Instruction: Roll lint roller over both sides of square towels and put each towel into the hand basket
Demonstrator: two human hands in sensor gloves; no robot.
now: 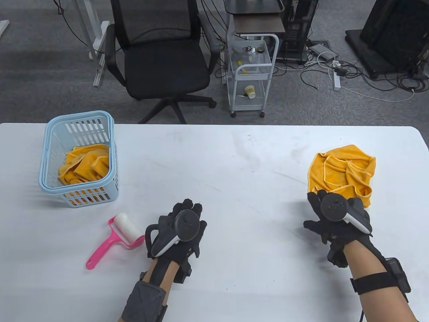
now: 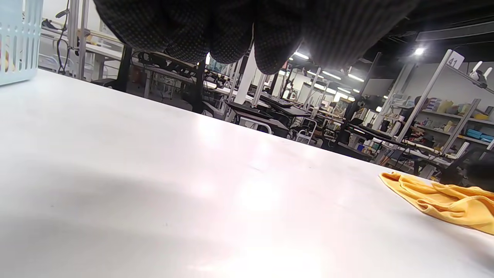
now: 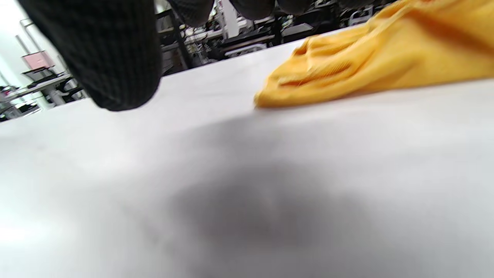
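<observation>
While right hand [image 1: 338, 218] reaches crumpled yellow towel [image 1: 342, 171], fingers at its near edge, grasp not discernible; left hand [image 1: 182, 228] rests relaxed, holding nothing. Lint roller [image 1: 117, 239] lies just left of left hand. Risk: bunched towel drags folded, so roller misses hidden faces. Basket [image 1: 78, 157], one towel inside, far left of towel; bare table [image 1: 234, 161] between.

Right hand [image 1: 338, 214] sits at the near edge of the crumpled yellow towel [image 1: 342, 171] on the bench [image 1: 234, 161], fingers hidden under the tracker. Left hand [image 1: 182, 228] holds nothing, just right of the pink lint roller [image 1: 115, 239]. Far left, the blue basket [image 1: 53, 157] holds more yellow towel [image 1: 85, 164].
</observation>
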